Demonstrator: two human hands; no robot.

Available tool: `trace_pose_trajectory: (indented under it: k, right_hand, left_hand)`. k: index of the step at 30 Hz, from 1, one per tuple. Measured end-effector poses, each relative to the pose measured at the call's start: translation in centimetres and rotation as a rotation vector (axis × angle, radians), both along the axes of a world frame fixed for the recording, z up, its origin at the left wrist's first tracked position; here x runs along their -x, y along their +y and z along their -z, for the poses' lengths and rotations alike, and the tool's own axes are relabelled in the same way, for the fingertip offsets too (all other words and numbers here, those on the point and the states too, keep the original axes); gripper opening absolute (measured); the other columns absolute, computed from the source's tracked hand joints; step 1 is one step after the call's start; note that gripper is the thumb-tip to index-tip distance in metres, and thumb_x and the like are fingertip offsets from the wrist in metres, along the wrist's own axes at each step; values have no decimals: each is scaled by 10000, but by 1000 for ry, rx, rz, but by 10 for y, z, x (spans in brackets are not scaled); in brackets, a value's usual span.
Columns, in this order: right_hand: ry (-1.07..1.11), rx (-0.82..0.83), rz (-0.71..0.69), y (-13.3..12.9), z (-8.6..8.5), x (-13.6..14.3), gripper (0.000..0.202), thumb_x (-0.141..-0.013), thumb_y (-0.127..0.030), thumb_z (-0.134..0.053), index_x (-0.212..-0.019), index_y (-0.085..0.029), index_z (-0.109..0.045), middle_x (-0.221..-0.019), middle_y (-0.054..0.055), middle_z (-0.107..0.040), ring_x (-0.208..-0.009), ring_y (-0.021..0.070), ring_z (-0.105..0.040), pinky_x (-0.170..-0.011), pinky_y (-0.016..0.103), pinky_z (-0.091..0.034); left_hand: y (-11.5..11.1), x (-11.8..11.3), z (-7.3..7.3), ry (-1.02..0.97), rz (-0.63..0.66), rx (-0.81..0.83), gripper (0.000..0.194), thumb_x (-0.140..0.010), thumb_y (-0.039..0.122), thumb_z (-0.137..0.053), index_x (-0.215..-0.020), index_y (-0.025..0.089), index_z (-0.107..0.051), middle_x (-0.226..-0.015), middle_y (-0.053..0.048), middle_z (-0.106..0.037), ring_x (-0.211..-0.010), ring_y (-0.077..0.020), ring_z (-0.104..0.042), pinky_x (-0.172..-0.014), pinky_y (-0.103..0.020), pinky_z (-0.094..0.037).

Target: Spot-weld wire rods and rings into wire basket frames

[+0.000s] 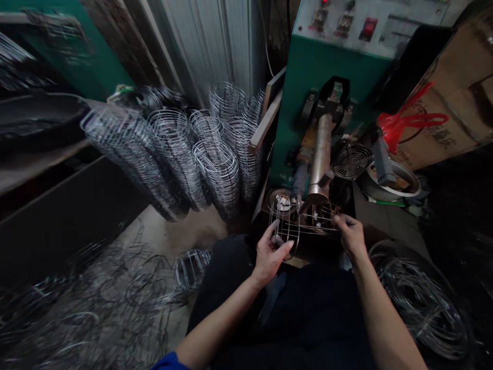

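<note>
1. Step in hand: a wire frame (298, 226), a loop with several long parallel wires, is held in front of the green machine (316, 67), beneath the lower end of its metal cylinder (322, 154). This is judged to be a positioning step; whether cylinder and wire touch cannot be told.
2. Requirement of the next move: in all likelihood, a steady two-handed grip, with the wires kept level and the fingertips clear of the machine's working tip.
3. Left hand (270, 255): in front of the green machine, toward its left; the thumb and fingers, moderately parted, hold the loop end between them. The forearm rises obliquely from the lower left.
4. Right hand (352, 237): in front of the green machine, toward its right; the thumb and fingertips, narrowly closed, appear to pinch the far end of the wires. The forearm slopes up from the lower right, the wrist bent inward.
5. Surroundings: stacked wire baskets (217, 169) stand left of the green machine.
</note>
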State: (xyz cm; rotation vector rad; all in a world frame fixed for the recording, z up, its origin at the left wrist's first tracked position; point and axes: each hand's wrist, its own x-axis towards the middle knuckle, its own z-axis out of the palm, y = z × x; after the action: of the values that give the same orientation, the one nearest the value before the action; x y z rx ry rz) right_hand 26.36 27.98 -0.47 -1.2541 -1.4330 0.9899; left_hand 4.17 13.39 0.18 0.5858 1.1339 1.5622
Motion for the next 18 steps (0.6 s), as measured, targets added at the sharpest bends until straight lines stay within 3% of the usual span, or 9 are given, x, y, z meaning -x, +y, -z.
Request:
trace_pose_trajectory:
  k: [6,10,14,18]
  right_hand:
    - [22,7,12,0,-4,7,594,-700,-563,-784,-517,-204,-347,-541,-60,-294,-547,94,-251,-537,263,-227]
    - [6,17,-31,-5,-11,-1,562,-729,-604,-747,-533,-198,-412,-546,-48,-353,-550,101,-308,-538,257,-272]
    - [-121,61,-265,-29,-20,-38,509,-795,-642,-675,-628,-168,-594,-652,8,-539,-641,136,-488,-603,256,-398]
    - [-259,428,-484,-70,-21,-65,452,-816,-617,-674,-875,-169,-688,-645,-1,-581,-542,144,-573,-515,256,-468]
  left_hand:
    - [4,1,3,6,6,4,845,-718,332,-831,-1446,129,-453,-585,89,-507,-450,-81,-495,-453,-215,-456]
    - [0,-1,2,25,14,7,829,-720,331,-830,-1435,139,-456,-578,94,-502,-450,-76,-491,-464,-211,-465]
    - [-28,10,-18,-57,59,39,818,-709,320,-843,-1409,152,-453,-638,70,-561,-491,-95,-555,-503,-230,-496]
    - [-61,46,-45,-221,274,31,1083,-632,263,-903,-1518,244,-280,-1011,-101,-704,-827,-239,-728,-791,-387,-565]
